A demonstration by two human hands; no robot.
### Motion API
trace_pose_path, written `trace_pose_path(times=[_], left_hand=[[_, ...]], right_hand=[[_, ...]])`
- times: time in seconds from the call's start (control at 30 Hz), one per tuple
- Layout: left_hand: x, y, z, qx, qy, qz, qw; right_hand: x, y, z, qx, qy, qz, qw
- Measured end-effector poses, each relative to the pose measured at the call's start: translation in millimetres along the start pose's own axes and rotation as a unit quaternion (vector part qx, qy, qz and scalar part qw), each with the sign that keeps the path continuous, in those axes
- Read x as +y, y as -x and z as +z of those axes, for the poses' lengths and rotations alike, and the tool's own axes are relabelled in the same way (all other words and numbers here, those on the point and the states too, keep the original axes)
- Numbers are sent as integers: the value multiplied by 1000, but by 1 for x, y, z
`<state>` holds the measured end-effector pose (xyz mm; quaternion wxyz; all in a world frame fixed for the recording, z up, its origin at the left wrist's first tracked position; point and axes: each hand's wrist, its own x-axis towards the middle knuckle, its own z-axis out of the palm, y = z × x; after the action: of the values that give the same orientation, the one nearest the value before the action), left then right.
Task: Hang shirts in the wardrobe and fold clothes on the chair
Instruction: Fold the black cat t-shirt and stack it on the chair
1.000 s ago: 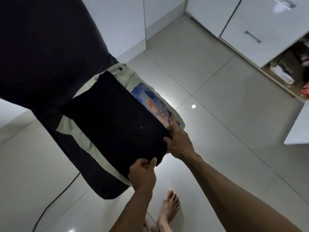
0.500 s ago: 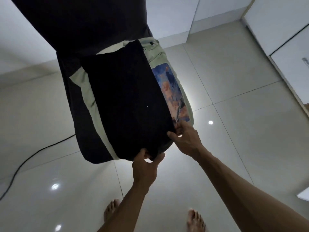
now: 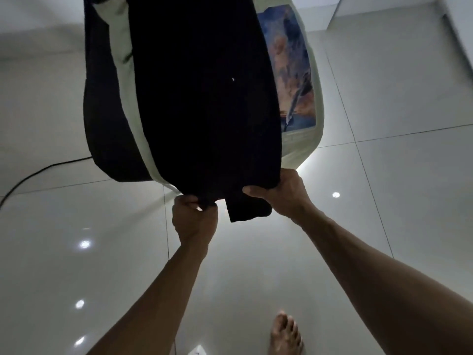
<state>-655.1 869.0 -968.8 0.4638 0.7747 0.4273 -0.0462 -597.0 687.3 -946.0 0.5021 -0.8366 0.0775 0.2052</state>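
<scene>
Since the earlier frames both hands have shifted to the very near edge of the folded black garment (image 3: 204,98), and the stack now fills the upper middle of the view. Its long axis runs from the hands away toward the top edge, near end pointing at the person. It lies on a pale green shirt (image 3: 304,147) with a printed picture, over a darker layer (image 3: 102,111) at the left. The left hand (image 3: 194,219) has its fingers curled tight around the near left corner; the right hand (image 3: 284,193) pinches the near right corner, thumb under, fingers closed. A small flap of black cloth hangs between them. Below are glossy floor tiles (image 3: 384,201), a black cable (image 3: 38,172) and a bare foot (image 3: 286,334).
</scene>
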Motion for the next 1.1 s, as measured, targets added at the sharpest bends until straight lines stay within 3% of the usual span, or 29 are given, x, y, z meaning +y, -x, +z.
trace_pose_path(times=[0.07, 0.2, 0.4, 0.67, 0.8, 0.97, 1.1], left_hand=[[-9, -11, -6, 37, 87, 12, 995], [-15, -24, -13, -41, 118, 101, 987], [-37, -14, -32, -131, 143, 139, 971], [-52, 38, -76, -273, 166, -2, 948], [-43, 69, -98, -244, 148, -54, 957], [-14, 107, -130, -251, 57, -41, 966], [21, 131, -160, -190, 37, -103, 976]], right_hand=[[5, -3, 10, 8, -28, 31, 999], [17, -3, 26, 9, -38, 56, 998], [25, 25, 27, -21, -83, 57, 995], [28, 87, 20, -114, -125, 108, 980], [12, 127, 11, -113, -158, 132, 972], [-21, 169, -8, -87, -149, 140, 975], [-58, 194, -29, -49, -123, 145, 981]])
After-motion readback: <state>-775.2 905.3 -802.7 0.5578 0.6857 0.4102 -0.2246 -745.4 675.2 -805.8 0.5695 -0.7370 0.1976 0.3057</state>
